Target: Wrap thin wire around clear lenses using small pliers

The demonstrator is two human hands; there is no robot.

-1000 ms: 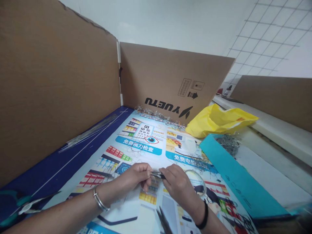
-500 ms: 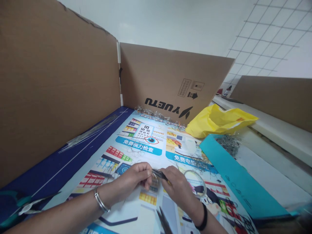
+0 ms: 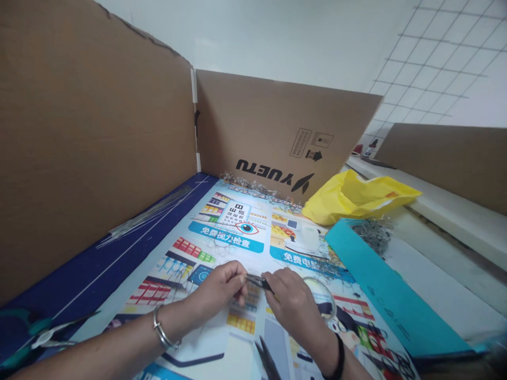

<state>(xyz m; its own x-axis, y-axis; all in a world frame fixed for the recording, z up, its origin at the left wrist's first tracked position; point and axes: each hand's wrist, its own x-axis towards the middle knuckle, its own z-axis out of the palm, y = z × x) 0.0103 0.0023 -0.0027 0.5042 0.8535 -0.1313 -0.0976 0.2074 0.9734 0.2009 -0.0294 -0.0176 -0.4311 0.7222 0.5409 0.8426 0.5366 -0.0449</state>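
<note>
Near the middle of the printed sheet (image 3: 237, 253), my left hand (image 3: 225, 285) is pinched at the tip of a dark pair of pliers; whatever it pinches there is too small to make out. My right hand (image 3: 291, 295) is closed round the pliers (image 3: 258, 281), whose jaws point left to my left fingertips. A clear round ring or dish (image 3: 330, 301) lies just beyond my right hand. Below both hands, the dark tips of a second tool (image 3: 268, 359) rise from the bottom edge.
Green-handled scissors (image 3: 43, 335) lie at the left, thin wires (image 3: 146, 214) behind them. Cardboard walls (image 3: 277, 121) stand left and back. At right are a yellow bag (image 3: 356, 198), a teal strip (image 3: 388, 295) and a tangled wire pile (image 3: 372, 236). More wire bits (image 3: 253, 186) line the back.
My right hand has shifted slightly right and down, the pliers tilting a little with it. The thin curved wire that hung below the fingertips is no longer plain to see.
</note>
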